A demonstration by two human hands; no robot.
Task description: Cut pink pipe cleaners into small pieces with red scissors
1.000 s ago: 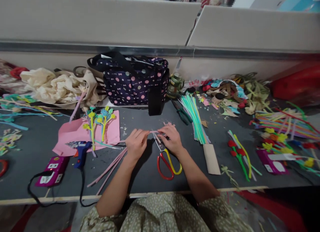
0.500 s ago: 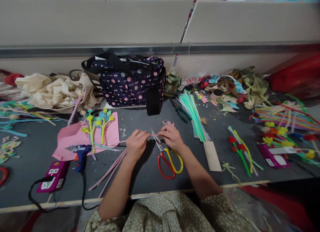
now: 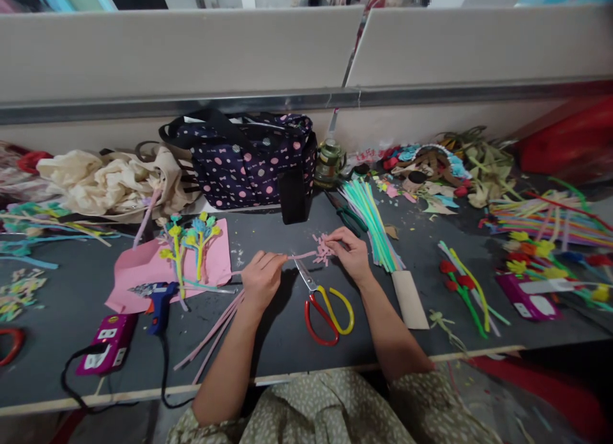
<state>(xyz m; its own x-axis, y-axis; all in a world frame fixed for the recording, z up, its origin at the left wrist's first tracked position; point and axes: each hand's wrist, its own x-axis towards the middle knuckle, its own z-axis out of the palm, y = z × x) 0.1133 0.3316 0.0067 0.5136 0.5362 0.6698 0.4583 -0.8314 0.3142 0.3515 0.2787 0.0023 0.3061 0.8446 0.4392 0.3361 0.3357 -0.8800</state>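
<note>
My left hand [image 3: 261, 281] is closed in a pinch around a pink pipe cleaner [image 3: 302, 256], whose free end sticks out to the right past the scissor tips. My right hand [image 3: 353, 255] has its thumb and fingertips together at a small heap of short pink pipe cleaner pieces [image 3: 323, 251]; what lies between them is too small to make out. Between my forearms a pair of scissors [image 3: 312, 287] with one red and one yellow handle lies on the table, its tips by the pink pipe cleaner. Longer pink pipe cleaners [image 3: 208, 338] lie beside my left forearm.
To the left are a blue glue gun [image 3: 160, 306], a purple box [image 3: 108, 345] and pipe cleaner flowers [image 3: 197, 246] on pink sheet [image 3: 127, 271]. A phone [image 3: 292, 198] leans against a dotted bag [image 3: 239, 163]. Rightward lie pliers [image 3: 352, 219] and green pipe cleaners [image 3: 373, 223].
My right hand has moved right and slightly up, from the pipe cleaner at the scissor tips to the pink pieces, uncovering them. My left hand keeps its pinch. The whole view has shifted slightly.
</note>
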